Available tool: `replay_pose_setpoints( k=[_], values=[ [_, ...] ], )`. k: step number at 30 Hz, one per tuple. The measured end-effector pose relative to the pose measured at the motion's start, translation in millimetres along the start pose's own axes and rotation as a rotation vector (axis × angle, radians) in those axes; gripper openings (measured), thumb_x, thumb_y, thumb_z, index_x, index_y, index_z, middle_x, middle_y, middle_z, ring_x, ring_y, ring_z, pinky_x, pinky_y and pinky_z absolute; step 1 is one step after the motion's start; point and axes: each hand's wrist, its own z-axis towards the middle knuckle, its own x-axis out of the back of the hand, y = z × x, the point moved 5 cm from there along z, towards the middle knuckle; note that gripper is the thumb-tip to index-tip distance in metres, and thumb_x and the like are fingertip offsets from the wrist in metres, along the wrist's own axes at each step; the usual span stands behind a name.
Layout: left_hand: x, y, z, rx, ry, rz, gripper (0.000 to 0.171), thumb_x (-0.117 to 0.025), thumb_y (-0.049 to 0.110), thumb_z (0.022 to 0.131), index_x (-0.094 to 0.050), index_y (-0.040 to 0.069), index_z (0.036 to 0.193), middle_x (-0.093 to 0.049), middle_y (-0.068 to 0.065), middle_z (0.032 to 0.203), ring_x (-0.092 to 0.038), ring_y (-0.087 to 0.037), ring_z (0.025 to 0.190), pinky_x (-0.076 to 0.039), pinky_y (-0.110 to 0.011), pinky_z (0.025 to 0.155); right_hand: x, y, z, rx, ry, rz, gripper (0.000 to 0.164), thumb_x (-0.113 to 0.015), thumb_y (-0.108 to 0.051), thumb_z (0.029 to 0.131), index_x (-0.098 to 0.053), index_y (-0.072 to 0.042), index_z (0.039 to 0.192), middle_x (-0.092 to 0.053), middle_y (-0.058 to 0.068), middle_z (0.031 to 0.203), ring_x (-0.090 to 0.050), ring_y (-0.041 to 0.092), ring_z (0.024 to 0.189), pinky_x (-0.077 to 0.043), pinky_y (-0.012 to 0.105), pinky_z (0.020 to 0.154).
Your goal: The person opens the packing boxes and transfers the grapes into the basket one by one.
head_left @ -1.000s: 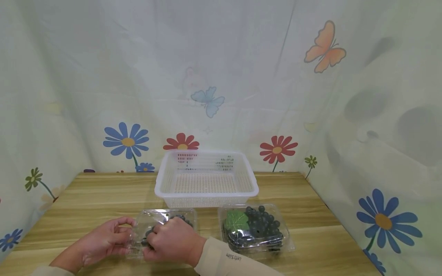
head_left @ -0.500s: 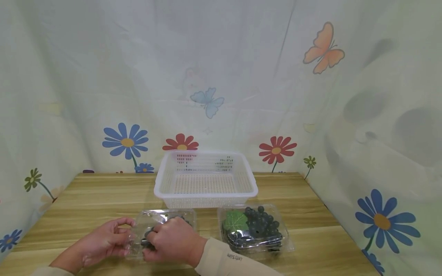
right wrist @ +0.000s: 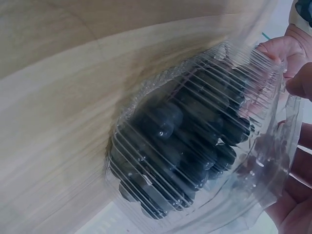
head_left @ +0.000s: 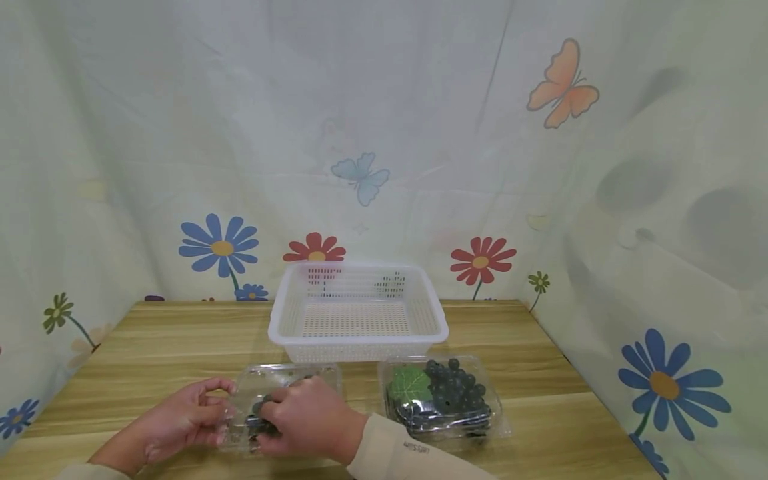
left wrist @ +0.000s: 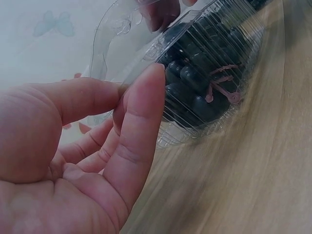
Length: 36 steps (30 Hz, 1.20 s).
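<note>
At the left edge of the left box (head_left: 255, 383), pinching clear plastic between thumb and forefinger with the left hand (head_left: 195, 415), tips nearly meeting, other fingers loosely curled behind. Over the near side of the same box, gripping at the rim with the right hand (head_left: 312, 417), fingers bent down, thumb close below (cannot tell whether on lid or base). To do this well, probably best to hold the left pinch firm and low, work the rim gently with the right fingertips, and avoid a sudden jerk: thin plastic, likely to spring and jolt the contents. Under those fingers, note dark grapes (right wrist: 170, 151) packed against ribbed walls, with a pinkish stem (left wrist: 235, 97) showing through. Farther right on the table (head_left: 552, 433), see a right box (head_left: 432, 436), lid seemingly down, holding a grape bunch (head_left: 459, 388) and a green leaf (head_left: 411, 385). Behind both, find a white basket (head_left: 360, 339), slotted floor in view; beyond that, a flowered curtain (head_left: 240, 133).
</note>
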Motion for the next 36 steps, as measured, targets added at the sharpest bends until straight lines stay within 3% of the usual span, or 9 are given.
replay_pose_setpoints(
  k=[8, 20, 27, 36],
  values=[
    [0.0, 0.8, -0.5, 0.003, 0.010, 0.009, 0.020, -0.051, 0.004, 0.104, -0.048, 0.015, 0.121, -0.073, 0.000, 0.096, -0.070, -0.010, 0.077, -0.063, -0.026, 0.073, 0.4, 1.9, -4.8, -0.005, -0.048, 0.069, 0.027, -0.067, -0.057, 0.087, -0.070, -0.031, 0.088, -0.063, -0.018, 0.081, -0.056, 0.000, 0.062, -0.041, 0.015, 0.048],
    [0.4, 0.1, 0.4, 0.019, 0.030, 0.012, 0.027, -0.054, 0.000, 0.101, -0.046, 0.014, 0.122, -0.067, 0.005, 0.087, -0.070, -0.011, 0.074, -0.063, -0.027, 0.072, 4.2, 7.3, -14.3, -0.002, -0.080, 0.149, 0.024, -0.071, -0.048, 0.086, -0.071, -0.029, 0.103, -0.067, -0.017, 0.095, -0.061, -0.001, 0.081, -0.051, 0.011, 0.064],
    [-0.4, 0.7, 0.6, 0.013, 0.025, 0.009, 0.027, -0.053, -0.001, 0.101, -0.045, 0.012, 0.123, -0.065, 0.006, 0.083, -0.070, -0.012, 0.073, -0.063, -0.027, 0.071, 3.1, 9.1, -18.7, 0.009, -0.089, 0.155, 0.031, -0.071, -0.048, 0.087, -0.071, -0.028, 0.110, -0.070, -0.014, 0.108, -0.066, 0.001, 0.098, -0.054, 0.012, 0.084],
    [0.0, 0.3, 0.3, 0.007, 0.029, 0.018, 0.025, -0.054, 0.000, 0.102, -0.046, 0.013, 0.121, -0.059, 0.009, 0.076, -0.070, -0.012, 0.072, -0.063, -0.027, 0.071, 5.6, 16.0, -27.1, -0.010, -0.147, 0.178, 0.040, -0.074, -0.047, 0.085, -0.071, -0.028, 0.120, -0.070, -0.013, 0.115, -0.065, 0.001, 0.105, -0.053, 0.012, 0.089]
  ],
)
